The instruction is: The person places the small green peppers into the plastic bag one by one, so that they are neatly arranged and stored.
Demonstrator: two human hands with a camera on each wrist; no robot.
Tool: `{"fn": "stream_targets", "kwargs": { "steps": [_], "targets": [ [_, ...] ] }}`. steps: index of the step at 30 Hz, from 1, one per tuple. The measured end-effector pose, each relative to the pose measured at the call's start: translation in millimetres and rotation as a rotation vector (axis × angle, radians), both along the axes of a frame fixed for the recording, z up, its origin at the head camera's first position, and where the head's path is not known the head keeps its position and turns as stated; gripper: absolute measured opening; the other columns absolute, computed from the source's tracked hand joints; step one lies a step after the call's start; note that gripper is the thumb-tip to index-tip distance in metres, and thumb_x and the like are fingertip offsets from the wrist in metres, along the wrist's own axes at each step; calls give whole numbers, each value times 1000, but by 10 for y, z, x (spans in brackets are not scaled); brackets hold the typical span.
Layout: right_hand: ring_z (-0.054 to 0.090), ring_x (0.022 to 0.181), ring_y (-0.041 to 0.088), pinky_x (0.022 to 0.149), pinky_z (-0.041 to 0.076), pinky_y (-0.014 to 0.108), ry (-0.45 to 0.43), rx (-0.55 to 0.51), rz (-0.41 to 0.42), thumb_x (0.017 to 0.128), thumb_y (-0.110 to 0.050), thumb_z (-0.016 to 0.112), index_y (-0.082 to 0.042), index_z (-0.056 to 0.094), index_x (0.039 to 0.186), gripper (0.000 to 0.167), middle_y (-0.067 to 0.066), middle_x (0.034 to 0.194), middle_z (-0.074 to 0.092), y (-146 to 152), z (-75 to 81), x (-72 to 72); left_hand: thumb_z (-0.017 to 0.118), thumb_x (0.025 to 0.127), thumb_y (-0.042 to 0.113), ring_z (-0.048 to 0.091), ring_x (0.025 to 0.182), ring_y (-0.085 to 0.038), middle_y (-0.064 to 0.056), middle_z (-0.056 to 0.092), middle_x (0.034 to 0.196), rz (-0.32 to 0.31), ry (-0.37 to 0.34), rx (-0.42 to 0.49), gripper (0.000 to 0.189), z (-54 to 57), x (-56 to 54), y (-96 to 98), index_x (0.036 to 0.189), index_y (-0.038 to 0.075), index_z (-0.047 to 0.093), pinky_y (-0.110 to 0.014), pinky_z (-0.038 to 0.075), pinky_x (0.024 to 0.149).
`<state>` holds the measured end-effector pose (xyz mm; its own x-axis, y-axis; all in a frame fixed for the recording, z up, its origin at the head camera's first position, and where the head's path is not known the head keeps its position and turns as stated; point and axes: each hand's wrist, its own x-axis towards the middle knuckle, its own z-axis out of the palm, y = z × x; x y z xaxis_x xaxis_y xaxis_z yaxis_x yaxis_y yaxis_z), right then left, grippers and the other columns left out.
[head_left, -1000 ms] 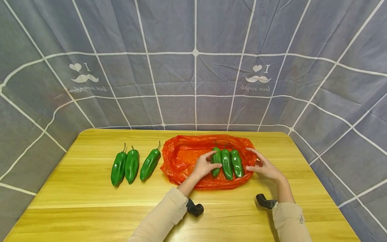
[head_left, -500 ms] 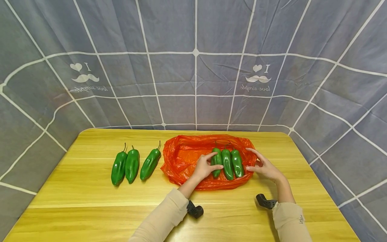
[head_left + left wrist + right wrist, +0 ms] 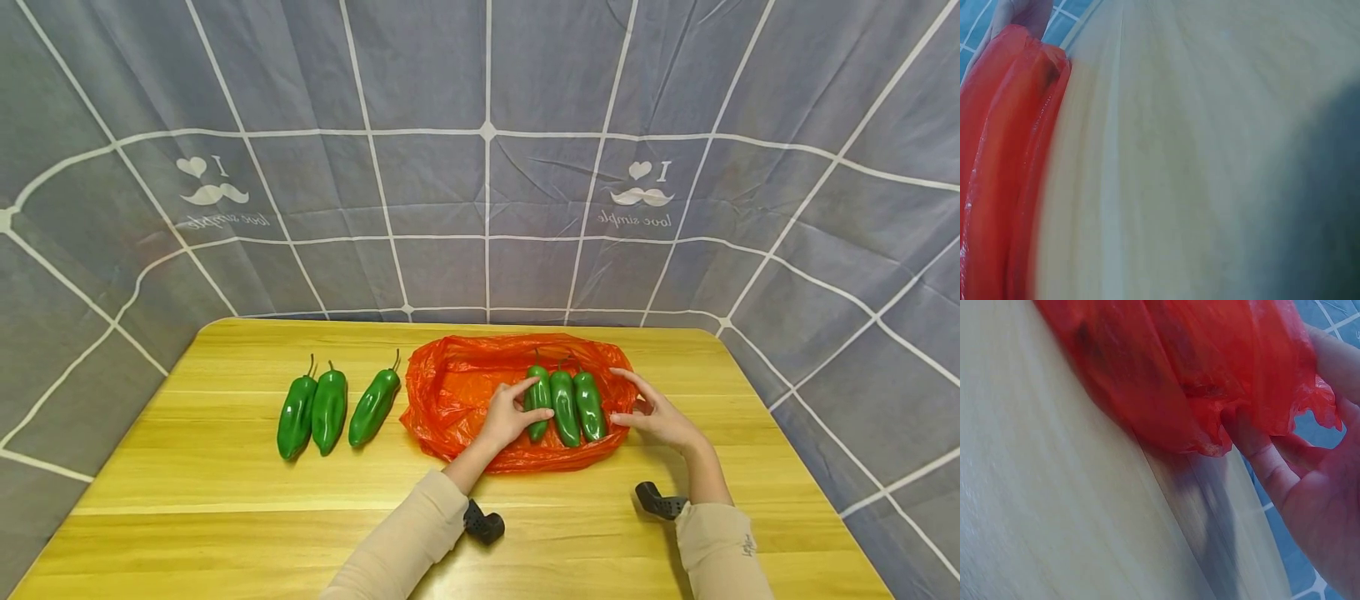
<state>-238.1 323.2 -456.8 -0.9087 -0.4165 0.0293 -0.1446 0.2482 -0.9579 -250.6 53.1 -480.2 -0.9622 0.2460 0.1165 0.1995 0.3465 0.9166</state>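
An orange-red plastic bag (image 3: 450, 400) lies spread with its mouth upward at the middle of the table. Three green peppers lie side by side in its right half: a left one (image 3: 538, 395), a middle one (image 3: 565, 408) and a right one (image 3: 590, 407). My left hand (image 3: 510, 414) reaches over the near rim and holds the left pepper between thumb and fingers; its far side is partly hidden. At the bag's right end, my right hand (image 3: 656, 414) grips the rim, and the right wrist view shows thumb and fingers on the crinkled film (image 3: 1210, 381).
Three more green peppers lie left of the bag: two close together, one (image 3: 297, 417) beside another (image 3: 328, 410), and a slanted one (image 3: 373, 407) nearer the bag. The wooden table (image 3: 225, 517) has a grey tile-patterned curtain (image 3: 420, 200) behind and at both sides.
Both hands have stayed nearly still. The left hand has shifted very slightly to the right with the left pepper; the right hand keeps its place on the rim.
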Motion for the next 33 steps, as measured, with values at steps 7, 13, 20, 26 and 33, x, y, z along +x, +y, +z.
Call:
{"fn": "stream_targets", "kwargs": {
  "steps": [7,13,20,26,33],
  "targets": [
    [53,105,14,82,46,19,-4,-1,-2,83,3,62,-1,21,142,72,31,137,26,2,0,1,71,80,15,38,67,-12,-15,45,86,-32,13,20,50,14,6,-34,127,4,55,-21,37,59],
    [53,106,13,83,46,18,9,1,-1,83,3,62,-1,21,142,71,30,138,26,9,-1,0,70,81,14,38,68,-12,-14,45,88,-34,-9,23,50,12,1,-39,127,5,54,-21,37,61],
    [55,105,18,82,47,20,5,-11,10,84,4,61,-1,20,142,71,31,138,25,9,6,-1,71,80,14,40,69,-12,-13,44,88,-22,-25,29,50,47,16,-53,126,4,55,-21,38,61],
    [56,104,23,82,47,21,0,-12,10,84,4,61,-1,20,142,71,33,136,27,1,22,5,71,80,17,45,74,-18,-21,47,99,-37,-26,75,52,198,53,-165,128,4,53,-23,40,59],
    [54,107,23,83,46,20,2,-5,2,84,3,61,-1,21,142,71,31,138,26,-8,30,13,71,80,21,52,92,-33,-23,48,110,-58,-10,119,56,382,86,-382,130,8,51,-30,46,68]
  ]
}}
